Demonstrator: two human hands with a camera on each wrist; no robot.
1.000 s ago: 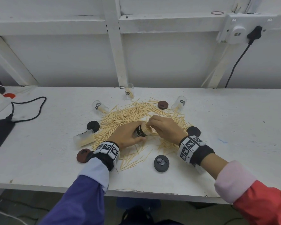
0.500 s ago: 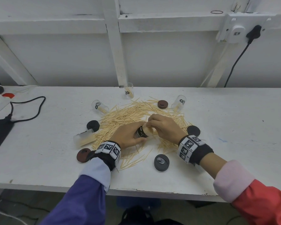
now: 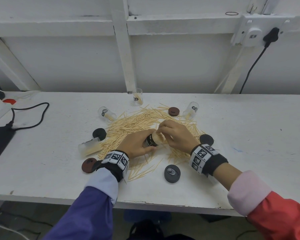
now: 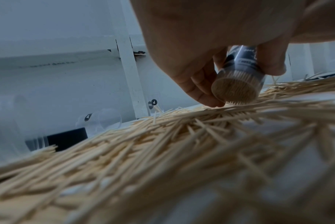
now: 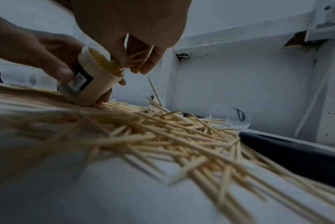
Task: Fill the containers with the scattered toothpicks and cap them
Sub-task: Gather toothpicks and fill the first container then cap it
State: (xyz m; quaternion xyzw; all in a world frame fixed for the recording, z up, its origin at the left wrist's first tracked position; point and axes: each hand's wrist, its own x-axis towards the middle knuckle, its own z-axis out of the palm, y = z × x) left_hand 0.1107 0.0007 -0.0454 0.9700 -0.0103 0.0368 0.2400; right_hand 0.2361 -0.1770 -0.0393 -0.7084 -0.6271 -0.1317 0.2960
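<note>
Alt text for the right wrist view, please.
The right hand feeds a pinch of wooden toothpicks into a nearly full, tilted clear plastic container with a black label, gripped by the left hand. Scattered toothpicks cover the white table.

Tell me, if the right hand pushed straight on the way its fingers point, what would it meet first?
Probably the open mouth of the toothpick container gripped by the left hand; the right hand pinches toothpicks right at it.
</note>
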